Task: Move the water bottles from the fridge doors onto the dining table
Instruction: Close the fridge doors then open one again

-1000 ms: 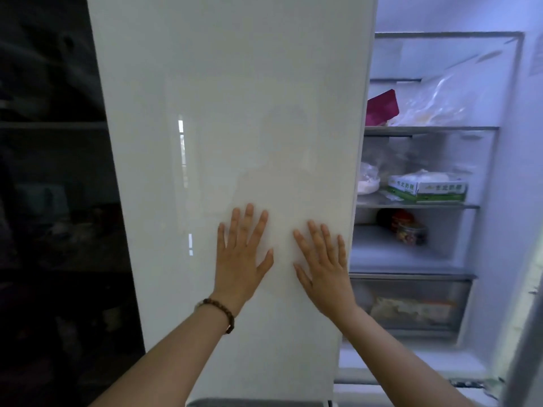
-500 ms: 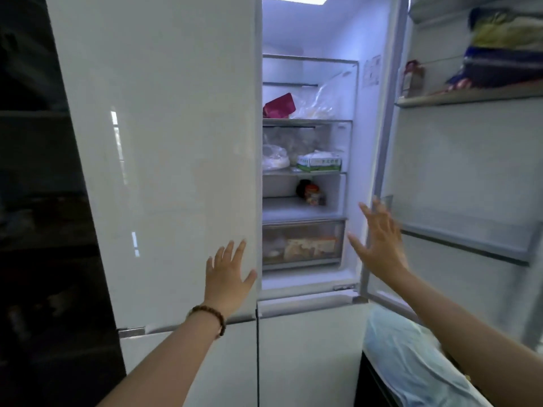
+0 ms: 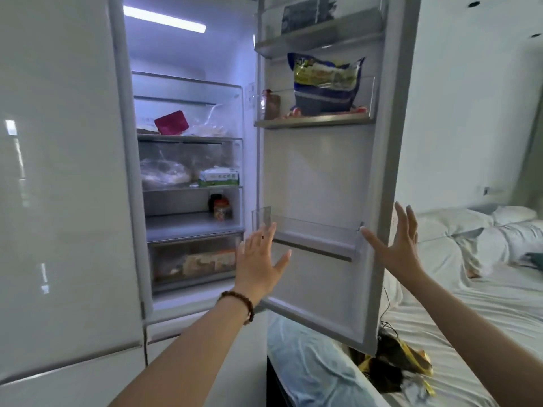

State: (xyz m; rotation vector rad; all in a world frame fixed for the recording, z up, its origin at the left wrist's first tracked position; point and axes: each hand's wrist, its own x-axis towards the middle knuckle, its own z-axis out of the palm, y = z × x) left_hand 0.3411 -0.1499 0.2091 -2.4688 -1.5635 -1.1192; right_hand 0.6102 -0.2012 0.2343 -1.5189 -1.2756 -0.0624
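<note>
Right fridge door [image 3: 323, 177] stands wide open, its inner racks facing the camera. Both hands are up at the low bin [image 3: 311, 232]: left hand [image 3: 258, 259] at the bin's near end, right hand [image 3: 399, 245] around the door's outer edge, thumb by the bin's corner. Each grip is spread apart, fingers splayed, holding nothing. That looks like a steadying or a search, since the bin shows bare. No bottles anywhere in sight: the shelf above carries a blue bag [image 3: 326, 83] and a small jar [image 3: 271, 105], the left door [image 3: 58, 186] is closed, and no worktop shows. The bottles, I judge, are already gone from this door.
</note>
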